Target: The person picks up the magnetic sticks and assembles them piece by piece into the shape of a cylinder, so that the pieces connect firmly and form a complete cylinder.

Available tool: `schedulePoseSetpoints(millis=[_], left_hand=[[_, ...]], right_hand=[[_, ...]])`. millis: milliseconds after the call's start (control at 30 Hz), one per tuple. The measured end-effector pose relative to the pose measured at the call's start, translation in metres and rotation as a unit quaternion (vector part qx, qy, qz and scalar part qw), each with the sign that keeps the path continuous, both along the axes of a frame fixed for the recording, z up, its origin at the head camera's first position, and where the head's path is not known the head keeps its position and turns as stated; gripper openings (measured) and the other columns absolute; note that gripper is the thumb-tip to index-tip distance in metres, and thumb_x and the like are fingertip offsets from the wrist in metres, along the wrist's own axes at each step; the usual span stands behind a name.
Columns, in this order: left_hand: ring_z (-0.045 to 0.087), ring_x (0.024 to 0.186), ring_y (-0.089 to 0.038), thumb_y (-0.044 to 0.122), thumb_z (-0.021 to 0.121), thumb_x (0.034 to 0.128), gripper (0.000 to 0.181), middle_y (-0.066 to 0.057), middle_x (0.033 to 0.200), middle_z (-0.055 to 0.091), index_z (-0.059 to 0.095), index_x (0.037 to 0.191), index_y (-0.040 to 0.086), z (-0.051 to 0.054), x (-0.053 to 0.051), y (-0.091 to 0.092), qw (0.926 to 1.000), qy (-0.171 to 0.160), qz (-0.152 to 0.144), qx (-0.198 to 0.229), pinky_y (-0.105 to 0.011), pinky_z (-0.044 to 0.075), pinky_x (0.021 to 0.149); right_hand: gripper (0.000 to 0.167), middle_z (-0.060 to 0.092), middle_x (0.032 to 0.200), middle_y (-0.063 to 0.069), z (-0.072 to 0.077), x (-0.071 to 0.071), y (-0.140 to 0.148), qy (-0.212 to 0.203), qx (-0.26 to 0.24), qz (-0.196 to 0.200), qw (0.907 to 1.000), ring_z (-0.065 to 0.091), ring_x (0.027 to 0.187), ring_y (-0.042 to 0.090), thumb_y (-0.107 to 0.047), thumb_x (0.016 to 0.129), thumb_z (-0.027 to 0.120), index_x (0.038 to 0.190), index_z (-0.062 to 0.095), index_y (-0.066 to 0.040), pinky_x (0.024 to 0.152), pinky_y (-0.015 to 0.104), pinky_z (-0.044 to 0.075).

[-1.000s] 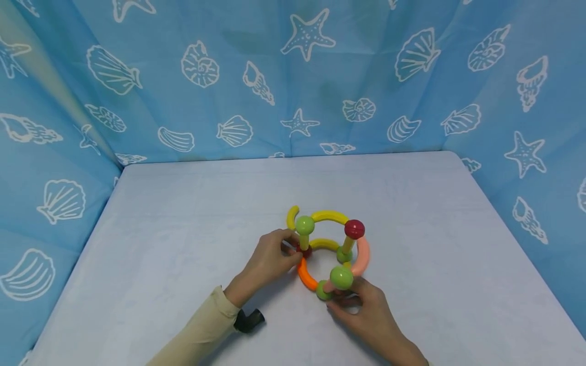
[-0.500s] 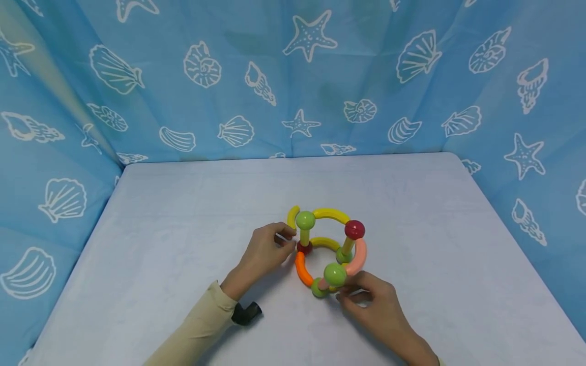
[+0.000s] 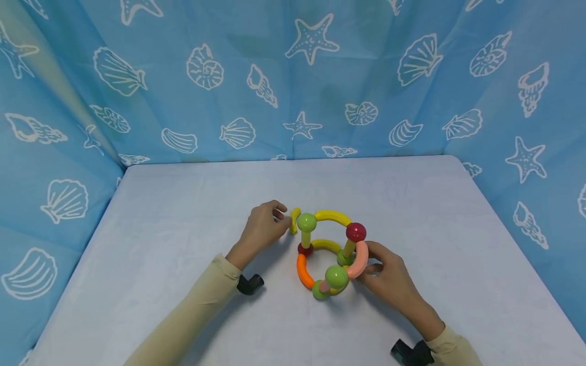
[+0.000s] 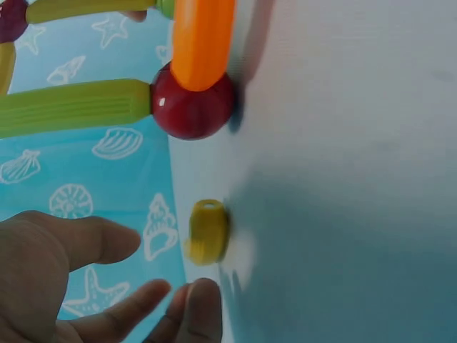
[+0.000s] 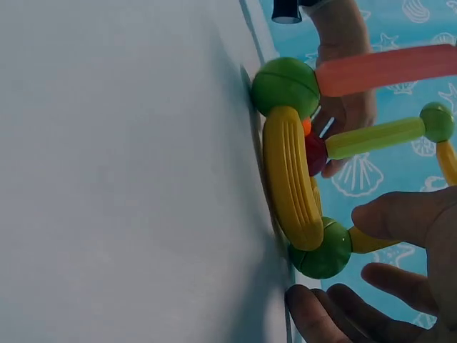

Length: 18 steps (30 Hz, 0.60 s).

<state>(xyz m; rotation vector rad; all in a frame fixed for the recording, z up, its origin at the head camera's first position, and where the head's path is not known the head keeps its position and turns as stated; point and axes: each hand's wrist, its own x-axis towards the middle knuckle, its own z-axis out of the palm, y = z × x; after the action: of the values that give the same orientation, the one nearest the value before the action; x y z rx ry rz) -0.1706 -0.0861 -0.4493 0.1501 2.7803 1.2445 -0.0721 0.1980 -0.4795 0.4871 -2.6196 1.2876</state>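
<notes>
A ball-and-stick toy frame (image 3: 304, 272) stands on the table, its curved and straight sticks joined by balls into two stacked rings. Beside its left back corner lies a loose yellow curved stick (image 3: 294, 222). My left hand (image 3: 263, 226) is next to this stick; the left wrist view shows thumb and fingers apart, with the yellow stick (image 4: 208, 232) beyond the fingertips. My right hand (image 3: 391, 277) is at the frame's right side, behind the pink curved stick (image 3: 359, 260). In the right wrist view its spread thumb and fingers lie around a yellow post (image 5: 368, 241), with no clear grip.
A white cloth covers the table (image 3: 192, 203). Blue curtains (image 3: 274, 76) with white shells stand behind it and at both sides. Black wrist devices (image 3: 250, 284) hang under both sleeves.
My left hand has left the frame's lower red ball and moved back toward the loose yellow stick. My right hand has moved from the front green ball to the right side. The frame shifted slightly.
</notes>
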Motion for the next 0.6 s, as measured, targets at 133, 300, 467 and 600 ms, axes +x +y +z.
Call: schedulePoseSetpoints(millis=[133, 300, 467, 600], left_hand=[[0.062, 0.067, -0.019, 0.021, 0.072, 0.0894, 0.033, -0.008, 0.096, 0.065, 0.066, 0.116, 0.003, -0.001, -0.008, 0.009, 0.9989, -0.046, 0.0, -0.009, -0.028, 0.054, 0.06], [0.062, 0.066, -0.018, 0.02, 0.075, 0.0883, 0.034, -0.008, 0.095, 0.067, 0.065, 0.116, 0.002, -0.005, -0.013, 0.017, 0.997, -0.069, 0.006, -0.035, -0.026, 0.054, 0.059], [0.062, 0.068, -0.017, 0.018, 0.074, 0.0875, 0.034, -0.009, 0.095, 0.069, 0.066, 0.116, 0.001, -0.006, -0.015, 0.019, 0.9959, -0.054, 0.007, -0.073, -0.026, 0.055, 0.06], [0.062, 0.07, -0.017, 0.018, 0.073, 0.087, 0.034, -0.01, 0.098, 0.071, 0.068, 0.116, 0.001, -0.006, -0.018, 0.017, 0.9935, -0.037, -0.001, -0.108, -0.027, 0.055, 0.062]], right_hand=[[0.04, 0.069, 0.113, 0.003, 0.0, -0.009, -0.003, -0.017, -0.002, 0.017, 0.9997, 0.064, 0.103, 0.021, 0.002, 0.078, 0.08, 0.114, 0.066, -0.008, 0.074, 0.034, 0.059], [0.035, 0.071, 0.113, 0.003, -0.003, -0.018, -0.008, -0.033, -0.007, 0.037, 0.9988, 0.067, 0.104, 0.023, -0.001, 0.079, 0.081, 0.111, 0.069, -0.007, 0.08, 0.041, 0.059], [0.033, 0.072, 0.107, 0.002, -0.005, -0.019, -0.01, -0.028, 0.0, 0.032, 0.9991, 0.068, 0.098, 0.022, -0.002, 0.079, 0.082, 0.108, 0.07, -0.007, 0.08, 0.044, 0.058], [0.032, 0.072, 0.106, 0.002, -0.005, -0.017, -0.01, -0.037, -0.004, 0.024, 0.999, 0.068, 0.099, 0.022, -0.001, 0.079, 0.082, 0.108, 0.07, -0.007, 0.083, 0.047, 0.057]])
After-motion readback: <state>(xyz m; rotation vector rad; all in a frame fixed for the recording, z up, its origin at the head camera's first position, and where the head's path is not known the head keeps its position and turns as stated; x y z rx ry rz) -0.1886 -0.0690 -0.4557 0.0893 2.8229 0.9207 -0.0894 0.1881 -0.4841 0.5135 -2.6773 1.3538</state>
